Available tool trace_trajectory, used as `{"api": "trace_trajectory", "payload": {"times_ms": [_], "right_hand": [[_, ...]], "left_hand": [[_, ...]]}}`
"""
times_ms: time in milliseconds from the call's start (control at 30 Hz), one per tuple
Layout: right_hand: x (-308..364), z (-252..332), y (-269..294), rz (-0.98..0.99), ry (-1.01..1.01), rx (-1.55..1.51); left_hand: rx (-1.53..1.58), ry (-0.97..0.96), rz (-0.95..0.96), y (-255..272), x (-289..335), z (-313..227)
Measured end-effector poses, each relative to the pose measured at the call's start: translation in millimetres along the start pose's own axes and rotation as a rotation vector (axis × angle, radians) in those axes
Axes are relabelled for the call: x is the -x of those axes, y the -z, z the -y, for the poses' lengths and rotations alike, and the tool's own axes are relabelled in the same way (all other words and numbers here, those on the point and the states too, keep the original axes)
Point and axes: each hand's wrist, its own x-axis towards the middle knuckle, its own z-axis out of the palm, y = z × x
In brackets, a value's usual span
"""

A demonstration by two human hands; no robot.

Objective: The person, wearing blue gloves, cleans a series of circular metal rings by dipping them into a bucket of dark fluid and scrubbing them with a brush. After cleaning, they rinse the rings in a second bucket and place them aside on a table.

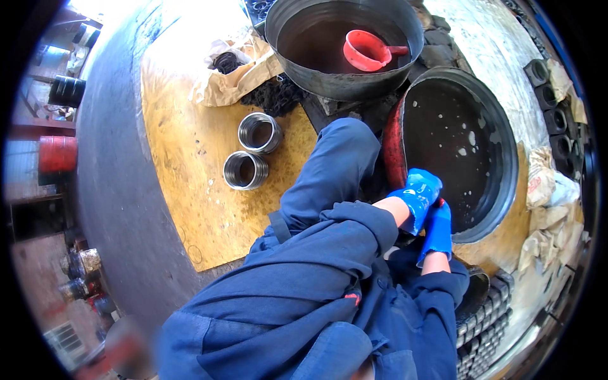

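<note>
Both my hands wear blue rubber gloves and meet at the near left rim of a wide round tub (506, 183) of dark liquid with pale froth spots. My left hand (418, 197) is on top, its fingers curled and closed. Tucked beneath and beside it, my right hand (437, 233) is closed too. A small bit of red (439, 202) shows between the gloves; what it belongs to is hidden. The tub's outer left wall is red. Beyond it stands a larger grey metal basin (342, 88) of brownish liquid, with a red plastic dipper (365, 56) in it.
Two stacks of ribbed metal rings (260, 133) stand on a yellowish board (183, 158) to the left. Behind them lie an open brown paper bag (237, 79) and a heap of black rings (272, 96). Stacked dark metal parts (487, 316) stand near right, crumpled paper (544, 234) above them.
</note>
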Motion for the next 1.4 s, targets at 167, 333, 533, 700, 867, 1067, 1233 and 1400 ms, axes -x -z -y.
{"api": "trace_trajectory", "payload": {"times_ms": [167,333,533,700,867,1067,1233,1400], "right_hand": [[20,37,-7,0.040,-0.008,0.039],[22,25,9,-0.028,-0.070,-0.050],[42,63,10,0.023,-0.075,0.061],[38,34,14,-0.060,-0.076,-0.041],[81,82,25,-0.143,-0.025,-0.150],[67,64,31,-0.088,-0.225,-0.051],[75,76,29,-0.152,-0.180,-0.046],[82,84,32,-0.184,-0.210,-0.071]], "left_hand": [[-0.035,0.034,-0.021,-5,4,16],[-0.012,-0.014,0.034,4,2,1],[-0.020,0.025,0.018,2,4,14],[-0.003,-0.028,-0.031,7,3,-2],[-0.014,0.025,-0.029,-3,0,15],[-0.003,-0.017,-0.046,-2,1,-3],[-0.027,0.001,-0.040,-3,0,2],[-0.031,-0.001,-0.047,-2,2,3]]}}
